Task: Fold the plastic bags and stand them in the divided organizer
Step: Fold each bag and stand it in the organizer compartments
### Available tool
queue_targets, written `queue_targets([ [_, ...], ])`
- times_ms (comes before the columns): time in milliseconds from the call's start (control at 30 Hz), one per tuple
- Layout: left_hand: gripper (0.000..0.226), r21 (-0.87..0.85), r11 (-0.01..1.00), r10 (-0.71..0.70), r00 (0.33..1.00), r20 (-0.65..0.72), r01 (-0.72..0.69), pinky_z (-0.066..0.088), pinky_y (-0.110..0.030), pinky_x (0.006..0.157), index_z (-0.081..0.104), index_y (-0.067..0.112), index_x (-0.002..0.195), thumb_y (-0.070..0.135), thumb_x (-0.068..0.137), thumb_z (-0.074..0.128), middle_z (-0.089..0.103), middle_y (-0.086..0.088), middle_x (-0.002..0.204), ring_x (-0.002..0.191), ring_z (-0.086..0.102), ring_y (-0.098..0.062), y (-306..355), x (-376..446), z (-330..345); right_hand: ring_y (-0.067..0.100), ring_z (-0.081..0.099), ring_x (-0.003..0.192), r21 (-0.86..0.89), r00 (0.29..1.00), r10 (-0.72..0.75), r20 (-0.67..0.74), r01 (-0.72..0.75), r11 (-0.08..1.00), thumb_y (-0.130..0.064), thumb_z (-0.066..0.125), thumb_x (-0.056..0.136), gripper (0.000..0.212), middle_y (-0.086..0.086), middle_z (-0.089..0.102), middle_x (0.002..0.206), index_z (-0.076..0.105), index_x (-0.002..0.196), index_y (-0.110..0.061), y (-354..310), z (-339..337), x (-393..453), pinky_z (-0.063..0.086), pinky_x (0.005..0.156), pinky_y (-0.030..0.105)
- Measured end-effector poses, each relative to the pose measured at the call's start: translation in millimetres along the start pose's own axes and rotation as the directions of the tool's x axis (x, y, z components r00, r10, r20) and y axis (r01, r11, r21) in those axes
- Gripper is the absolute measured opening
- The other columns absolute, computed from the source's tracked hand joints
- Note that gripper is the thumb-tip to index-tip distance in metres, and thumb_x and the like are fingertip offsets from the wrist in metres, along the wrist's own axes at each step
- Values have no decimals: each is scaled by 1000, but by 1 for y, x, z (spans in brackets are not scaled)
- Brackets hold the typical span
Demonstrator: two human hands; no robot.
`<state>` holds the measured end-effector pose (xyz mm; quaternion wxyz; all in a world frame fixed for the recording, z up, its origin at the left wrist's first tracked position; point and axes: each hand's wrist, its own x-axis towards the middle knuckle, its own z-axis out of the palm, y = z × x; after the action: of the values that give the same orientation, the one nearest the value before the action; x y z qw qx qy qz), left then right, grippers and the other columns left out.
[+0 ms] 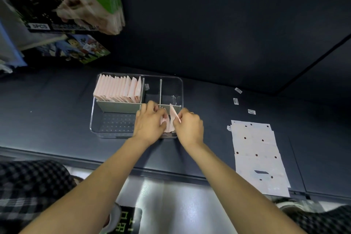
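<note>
A clear divided organizer (95, 119) sits on the dark table. Its far left compartment holds several folded pink plastic bags (118, 89) standing in a row. Both hands are over the near right part of the organizer. My left hand (150, 121) holds folded pink bags (164, 122) with curled fingers. My right hand (190, 127) pinches one folded pink bag (173, 115) that stands tilted between the two hands. The lower parts of these bags are hidden by my hands.
A stack of flat white plastic bags with dark dots (258, 156) lies to the right on the table. Small white labels (236, 101) lie beyond it. Boxes and hanging packages (76, 5) crowd the upper left. The table edge runs near my body.
</note>
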<state>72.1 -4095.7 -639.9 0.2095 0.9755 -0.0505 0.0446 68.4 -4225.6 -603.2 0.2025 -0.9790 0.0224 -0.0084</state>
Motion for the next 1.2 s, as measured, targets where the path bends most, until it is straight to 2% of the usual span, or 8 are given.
queue_targets([
  [167, 16, -35, 999, -26, 1000, -14, 26, 28, -30, 79, 61, 22, 97, 28, 82, 64, 43, 0, 104, 102, 37, -21, 0, -4, 3, 34, 61, 92, -104, 999, 45, 4, -44, 994, -15, 50, 89, 17, 13, 67, 95, 62, 99, -9, -4, 15, 0, 40, 66, 31],
  [400, 19, -133, 991, -11, 997, -78, 0, 27, -29, 82, 64, 26, 108, 30, 93, 53, 46, -1, 108, 101, 38, -21, 3, -9, 3, 26, 48, 103, -188, 993, -48, 110, 68, 980, -23, 44, 96, 28, 11, 69, 91, 68, 95, -11, 2, 29, -9, 32, 81, 33],
  [533, 30, -22, 1000, 18, 999, -33, -18, 17, -29, 75, 69, 28, 101, 43, 95, 44, 47, 1, 111, 102, 35, -20, 0, -12, 7, 23, 48, 95, 65, 975, -208, 71, 204, 977, -24, 46, 97, 25, 3, 71, 94, 69, 98, -15, 19, 20, -25, 39, 82, 32],
  [667, 32, 74, 997, -10, 1000, 1, 10, 27, -38, 82, 69, 27, 100, 45, 94, 43, 46, -3, 116, 106, 36, -26, -1, -12, 6, 18, 54, 99, 214, 980, -185, -69, 196, 957, -23, 62, 90, 18, -4, 67, 109, 70, 106, -19, 87, -8, -47, 36, 89, 19],
  [900, 18, 2, 967, 256, 964, -78, -256, 40, -42, 79, 70, 18, 96, 32, 87, 63, 57, -10, 103, 94, 52, -32, 52, -24, 2, 12, 41, 109, -171, 933, -81, 351, 149, 974, -51, 75, 69, 61, -8, 43, 116, 49, 115, -20, 243, -66, -100, 29, 87, 20],
  [1033, 27, -46, 863, 503, 848, 168, -503, 40, -37, 84, 68, 22, 106, 40, 91, 56, 58, -4, 108, 99, 55, -26, 89, -46, 25, 9, 41, 117, -241, 904, -92, 418, 208, 948, -42, 67, 81, 44, -12, 43, 124, 50, 118, -25, 268, -65, -115, 33, 90, 16],
  [1133, 42, -66, 850, 492, 743, 454, -523, 27, -29, 98, 53, 29, 128, 51, 94, 42, 43, 3, 135, 123, 40, -17, 100, -65, 52, 11, 44, 123, -188, 922, -130, 365, 210, 960, -38, 62, 87, 37, -9, 47, 132, 58, 120, -23, 269, -62, -123, 39, 96, 20],
  [1200, 45, -39, 847, 468, 709, 527, -530, 23, -28, 104, 46, 32, 134, 53, 94, 39, 34, 5, 143, 130, 33, -14, 102, -72, 64, 15, 51, 122, -147, 940, -169, 298, 220, 964, -31, 64, 87, 28, -1, 56, 130, 67, 112, -18, 270, -59, -128, 42, 98, 24],
])
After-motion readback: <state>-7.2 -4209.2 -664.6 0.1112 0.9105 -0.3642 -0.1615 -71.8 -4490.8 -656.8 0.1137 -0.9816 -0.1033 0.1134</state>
